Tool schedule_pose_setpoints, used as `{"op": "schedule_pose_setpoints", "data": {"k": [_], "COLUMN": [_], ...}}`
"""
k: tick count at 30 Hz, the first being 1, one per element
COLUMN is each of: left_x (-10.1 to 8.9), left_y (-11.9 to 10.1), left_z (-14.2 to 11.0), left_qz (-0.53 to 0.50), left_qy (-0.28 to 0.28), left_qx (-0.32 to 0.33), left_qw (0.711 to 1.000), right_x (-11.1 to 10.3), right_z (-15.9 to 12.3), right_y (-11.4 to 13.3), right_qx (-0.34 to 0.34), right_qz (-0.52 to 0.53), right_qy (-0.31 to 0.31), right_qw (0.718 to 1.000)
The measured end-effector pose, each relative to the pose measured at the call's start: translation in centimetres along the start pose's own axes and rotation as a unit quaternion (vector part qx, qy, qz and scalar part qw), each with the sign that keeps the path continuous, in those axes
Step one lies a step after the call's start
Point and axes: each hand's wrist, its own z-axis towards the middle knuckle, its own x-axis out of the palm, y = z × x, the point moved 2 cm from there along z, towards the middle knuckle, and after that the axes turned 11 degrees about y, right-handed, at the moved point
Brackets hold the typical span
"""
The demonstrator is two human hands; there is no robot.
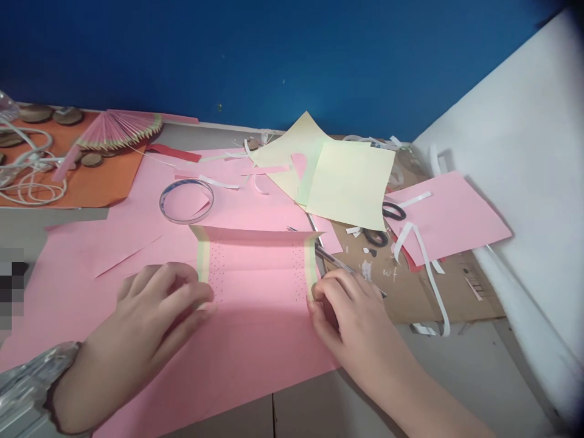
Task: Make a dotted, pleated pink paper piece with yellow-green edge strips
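A pink paper piece with yellow and green side strips lies between my hands, marked with small dark dots near both sides. Its far edge is folded up. My left hand pinches the left edge between thumb and fingers. At the right edge, my right hand pinches the paper the same way. Underneath spreads a large pink sheet. A pair of scissors with black handles lies beyond my right hand, its blades partly under paper. A pen-like metal stick rests beside the folded piece.
A pleated pink fan lies at the back left on orange paper, near white cables. Beyond my hands are a tape roll, yellow sheets and a pink sheet. Cardboard carries paper scraps. A blue wall stands behind.
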Motion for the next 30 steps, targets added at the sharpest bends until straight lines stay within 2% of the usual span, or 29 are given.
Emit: {"op": "schedule_pose_setpoints", "data": {"k": [2,5,9,12,15,17,23,30], "left_x": [0.0,0.1,-0.1,-0.2,-0.4,-0.4,-0.4,-0.6], "left_y": [-0.2,-0.6,-0.8,-0.8,-0.9,-0.9,-0.9,-1.0], "left_z": [0.0,0.1,0.3,0.5,0.7,0.8,0.8,0.8], "left_qz": [0.0,-0.005,-0.007,0.017,0.033,0.034,0.032,0.03], "left_qy": [-0.005,0.021,0.03,0.049,0.039,0.034,0.036,0.049], "left_qx": [0.046,0.1,0.12,0.134,0.142,0.146,0.146,0.145], "left_qw": [0.999,0.995,0.992,0.99,0.989,0.988,0.988,0.988], "right_x": [0.0,0.1,-0.1,-0.2,0.1,0.3,0.4,0.7], "right_z": [-0.1,-0.2,-0.4,-0.5,-0.6,-0.5,0.2,-0.4], "right_y": [0.0,0.0,0.2,1.0,2.1,2.6,3.3,2.2], "right_qx": [-0.001,-0.009,-0.04,-0.116,-0.22,-0.252,-0.264,-0.279], "right_qz": [0.007,0.013,-0.039,-0.129,-0.203,-0.222,-0.251,-0.292], "right_qy": [-0.003,0.004,-0.011,-0.015,0.022,0.039,0.048,0.035], "right_qw": [1.0,1.0,0.998,0.985,0.954,0.941,0.93,0.914]}}
